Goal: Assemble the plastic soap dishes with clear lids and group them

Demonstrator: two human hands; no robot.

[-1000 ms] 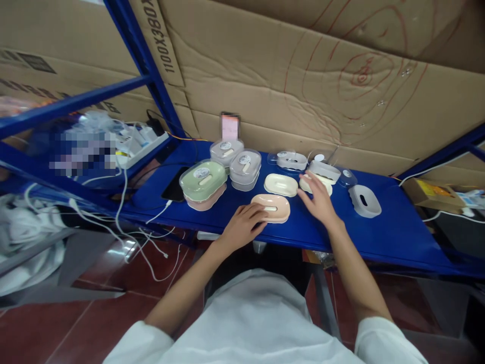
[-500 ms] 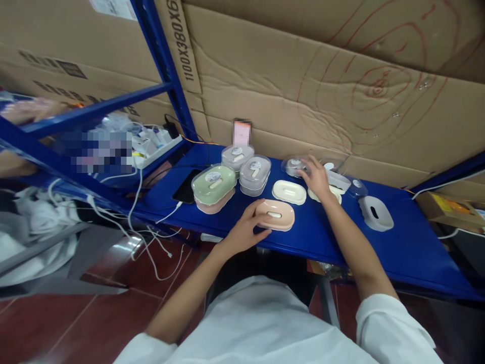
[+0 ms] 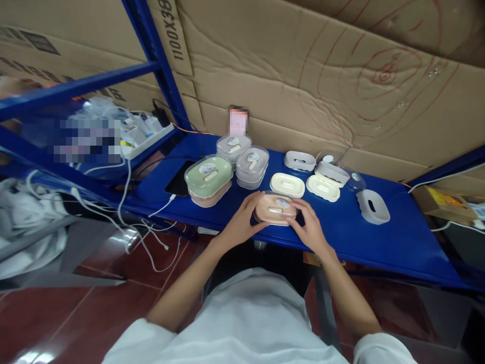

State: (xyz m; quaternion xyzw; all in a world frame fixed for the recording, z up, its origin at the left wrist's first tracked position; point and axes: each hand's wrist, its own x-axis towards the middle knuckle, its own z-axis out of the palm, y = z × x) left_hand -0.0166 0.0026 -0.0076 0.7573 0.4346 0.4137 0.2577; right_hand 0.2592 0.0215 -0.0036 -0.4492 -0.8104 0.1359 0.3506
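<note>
Near the table's front edge a pink soap box (image 3: 270, 214) lies between my hands. My left hand (image 3: 245, 218) grips its left side, fingers curved round the rim. A clear lid (image 3: 282, 203) with a round sticker is over the pink box, and my right hand (image 3: 308, 223) holds it at the right side; whether it is fully seated I cannot tell. Just behind stand a cream soap tray (image 3: 287, 185) and another cream tray (image 3: 323, 188). To the left are a lidded green soap box (image 3: 209, 175) and two lidded grey soap boxes (image 3: 252, 166) (image 3: 233, 147).
Grey soap box bodies (image 3: 300, 161) and clear lids (image 3: 355, 180) lie at the back right, with a slotted grey body (image 3: 373, 206) further right. A black phone (image 3: 179, 178) with a white cable lies left. Another phone (image 3: 238, 121) leans against the cardboard (image 3: 273, 96). Blue posts (image 3: 157, 65) stand left.
My right hand has come back from the rear of the table with a clear lid and brought it over the pink soap box. My left hand still holds the box.
</note>
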